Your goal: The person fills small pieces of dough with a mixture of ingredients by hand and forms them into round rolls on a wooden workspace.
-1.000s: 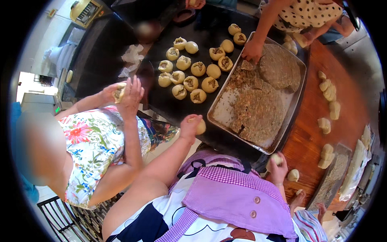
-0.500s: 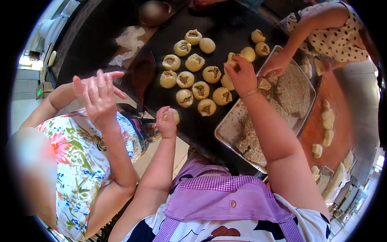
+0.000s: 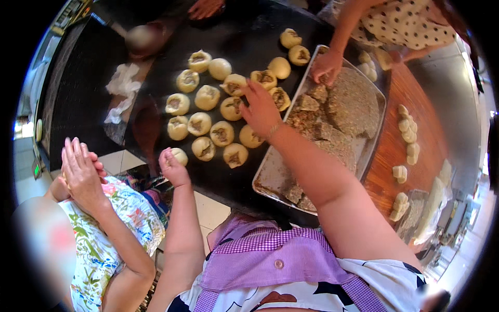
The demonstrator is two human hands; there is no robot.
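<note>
My left hand (image 3: 175, 169) is closed around a pale dough ball (image 3: 180, 156) at the near left edge of the dark tabletop. Out over the filled buns, my right hand (image 3: 259, 110) has its fingers apart. Its fingertips meet the right edge of an open-topped bun (image 3: 233, 85), and its thumb lies beside another bun (image 3: 231, 108). Several round buns, many with brown filling showing on top, stand in loose rows to its left. Under my right forearm lies a metal tray (image 3: 264, 179) with crumbly brown filling (image 3: 353, 104).
A co-worker's hand (image 3: 327, 66) reaches into the tray's far end. At left, another person's hands (image 3: 80, 169) are together. Dough pieces (image 3: 408, 127) lie on the reddish wooden board (image 3: 387, 182). Crumpled white paper (image 3: 123, 83) lies far left; another hand (image 3: 205, 8) shows at the far edge.
The view has shifted, so the table appears further left. My right hand has moved left among the buns, where a filled bun now sits. The left person's hands have come together.
</note>
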